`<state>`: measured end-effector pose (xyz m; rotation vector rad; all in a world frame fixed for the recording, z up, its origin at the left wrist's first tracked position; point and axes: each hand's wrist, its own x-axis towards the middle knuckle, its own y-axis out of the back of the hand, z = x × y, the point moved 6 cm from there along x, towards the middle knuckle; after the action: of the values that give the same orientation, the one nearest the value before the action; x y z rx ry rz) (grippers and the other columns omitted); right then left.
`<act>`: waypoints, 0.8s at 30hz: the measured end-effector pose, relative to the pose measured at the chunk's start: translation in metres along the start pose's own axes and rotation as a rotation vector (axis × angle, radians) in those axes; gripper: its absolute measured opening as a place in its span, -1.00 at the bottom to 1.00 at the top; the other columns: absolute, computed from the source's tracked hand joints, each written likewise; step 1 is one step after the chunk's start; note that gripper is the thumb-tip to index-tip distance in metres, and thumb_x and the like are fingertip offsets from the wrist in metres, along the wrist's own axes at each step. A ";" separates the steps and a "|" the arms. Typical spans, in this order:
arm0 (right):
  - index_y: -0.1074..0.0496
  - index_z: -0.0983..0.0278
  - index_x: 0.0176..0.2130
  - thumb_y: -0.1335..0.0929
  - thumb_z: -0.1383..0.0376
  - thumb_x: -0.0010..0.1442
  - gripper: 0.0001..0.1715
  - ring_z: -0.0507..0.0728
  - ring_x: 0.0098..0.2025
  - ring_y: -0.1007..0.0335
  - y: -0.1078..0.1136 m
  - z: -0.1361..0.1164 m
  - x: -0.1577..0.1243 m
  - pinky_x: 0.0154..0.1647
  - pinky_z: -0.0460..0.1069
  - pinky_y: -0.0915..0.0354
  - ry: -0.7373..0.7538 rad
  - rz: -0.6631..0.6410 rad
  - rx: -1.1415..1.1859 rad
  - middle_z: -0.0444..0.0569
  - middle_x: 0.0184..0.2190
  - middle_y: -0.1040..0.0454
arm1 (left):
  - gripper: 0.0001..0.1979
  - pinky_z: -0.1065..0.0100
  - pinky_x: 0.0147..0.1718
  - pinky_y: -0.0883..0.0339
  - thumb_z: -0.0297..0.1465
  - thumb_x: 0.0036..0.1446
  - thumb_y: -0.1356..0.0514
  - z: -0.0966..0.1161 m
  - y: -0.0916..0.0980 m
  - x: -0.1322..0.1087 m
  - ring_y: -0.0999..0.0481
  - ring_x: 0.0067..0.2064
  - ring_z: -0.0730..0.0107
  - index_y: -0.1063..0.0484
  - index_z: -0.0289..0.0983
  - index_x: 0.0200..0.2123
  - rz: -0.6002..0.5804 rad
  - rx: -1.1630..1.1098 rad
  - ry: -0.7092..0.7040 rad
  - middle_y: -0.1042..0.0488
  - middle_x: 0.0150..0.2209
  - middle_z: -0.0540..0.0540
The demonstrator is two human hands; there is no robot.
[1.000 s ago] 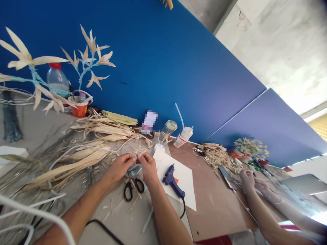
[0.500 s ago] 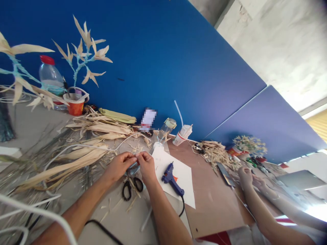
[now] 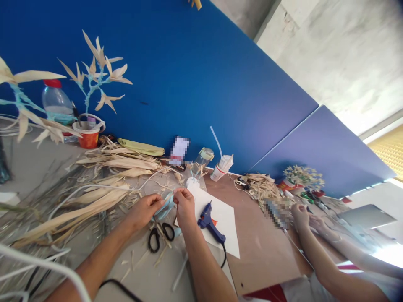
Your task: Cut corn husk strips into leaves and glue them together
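L hand (image 3: 145, 209) & R hand (image 3: 185, 204) both pinched shut on pale-blue paper-tape strip (image 3: 166, 205), which spans between them w/ long axis L–R; black-handled scissors (image 3: 160, 237) lie just below on grey bench (image 3: 151, 272).

I get bright daylight, glare blowing out the lower right; edges bend, corners darken, centre sharp

Both hands meet over the littered table: the left hand (image 3: 145, 211) and right hand (image 3: 185, 205) pinch a pale blue strip (image 3: 164, 206) between them. Black scissors (image 3: 159, 236) lie just below, a blue glue gun (image 3: 209, 222) rests on white paper (image 3: 220, 224) beside the right wrist. Dried husks (image 3: 103, 184) sprawl leftward.
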<state>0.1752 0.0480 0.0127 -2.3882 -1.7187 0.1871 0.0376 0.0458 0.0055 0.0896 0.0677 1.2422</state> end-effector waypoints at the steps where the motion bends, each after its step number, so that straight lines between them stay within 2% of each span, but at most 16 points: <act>1: -0.36 0.26 -0.57 -0.37 0.25 -0.12 -0.87 -0.03 -0.59 -0.03 0.000 -0.002 0.000 -0.52 -0.09 -0.03 0.011 0.000 -0.022 -0.28 -0.71 -0.21 | -0.68 0.41 -0.59 -0.01 -0.10 -0.02 -0.16 -0.001 0.000 0.000 -0.08 -0.57 0.48 -0.31 -0.22 -0.58 0.002 -0.011 0.006 -0.14 -0.65 0.12; 6: -0.34 0.25 -0.54 -0.36 0.21 -0.06 -0.83 -0.02 -0.58 -0.04 0.011 -0.011 0.003 -0.51 -0.09 -0.05 0.102 0.071 -0.116 -0.27 -0.68 -0.20 | -0.71 0.40 -0.58 -0.02 -0.12 -0.04 -0.18 -0.004 0.005 0.001 -0.13 -0.58 0.45 -0.38 -0.22 -0.57 0.078 -0.049 0.001 -0.21 -0.65 0.10; 10: -0.29 0.23 -0.55 -0.32 0.11 0.02 -0.73 0.01 -0.55 -0.05 0.032 -0.015 0.014 -0.48 -0.08 -0.06 0.195 0.231 -0.195 -0.25 -0.66 -0.19 | -0.72 0.38 -0.58 -0.06 -0.11 -0.06 -0.18 -0.004 0.022 0.000 -0.19 -0.58 0.39 -0.40 -0.21 -0.56 0.266 -0.028 0.014 -0.26 -0.65 0.07; 13: -0.27 0.22 -0.56 -0.23 0.04 0.12 -0.62 0.05 -0.52 -0.11 0.035 -0.011 0.020 -0.44 -0.05 -0.09 0.206 0.216 -0.324 -0.20 -0.64 -0.22 | -0.68 0.38 -0.58 -0.08 -0.07 -0.01 -0.14 -0.008 0.037 -0.002 -0.24 -0.57 0.37 -0.40 -0.21 -0.52 0.424 -0.031 0.011 -0.30 -0.62 0.06; 15: -0.27 0.22 -0.56 -0.24 0.06 0.13 -0.64 0.08 -0.48 -0.16 0.032 -0.010 0.019 -0.40 -0.03 -0.12 0.236 0.184 -0.452 -0.17 -0.60 -0.26 | -0.63 0.37 -0.58 -0.09 -0.03 0.04 -0.10 -0.012 0.044 -0.004 -0.26 -0.57 0.35 -0.40 -0.21 -0.51 0.502 -0.063 0.003 -0.31 -0.63 0.05; 18: -0.35 0.25 -0.40 -0.32 0.17 0.02 -0.81 0.11 -0.39 -0.22 0.029 -0.011 0.014 -0.29 0.00 -0.18 0.328 0.197 -0.584 -0.11 -0.45 -0.33 | -0.61 0.37 -0.60 -0.08 -0.01 0.05 -0.08 -0.019 0.047 -0.003 -0.25 -0.59 0.36 -0.40 -0.21 -0.49 0.531 -0.106 0.009 -0.28 -0.64 0.05; 21: -0.36 0.29 -0.17 -0.33 0.19 0.00 -0.63 0.12 -0.33 -0.26 0.027 -0.010 0.012 -0.21 0.02 -0.23 0.377 0.206 -0.578 -0.04 -0.32 -0.35 | -0.64 0.38 -0.62 -0.05 -0.04 0.06 -0.09 -0.021 0.042 -0.002 -0.22 -0.61 0.39 -0.42 -0.22 -0.42 0.495 -0.134 0.009 -0.25 -0.64 0.08; 24: -0.36 0.30 -0.14 -0.31 0.17 0.03 -0.61 0.11 -0.34 -0.27 0.024 -0.007 0.012 -0.22 0.03 -0.26 0.361 0.168 -0.565 -0.03 -0.30 -0.35 | -0.69 0.39 -0.63 -0.01 -0.11 0.06 -0.10 -0.020 0.035 -0.001 -0.18 -0.63 0.40 -0.44 -0.22 -0.30 0.459 -0.178 0.001 -0.20 -0.65 0.12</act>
<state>0.2028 0.0514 0.0142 -2.7134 -1.5418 -0.7576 0.0027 0.0564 -0.0107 -0.0544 -0.0672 1.7012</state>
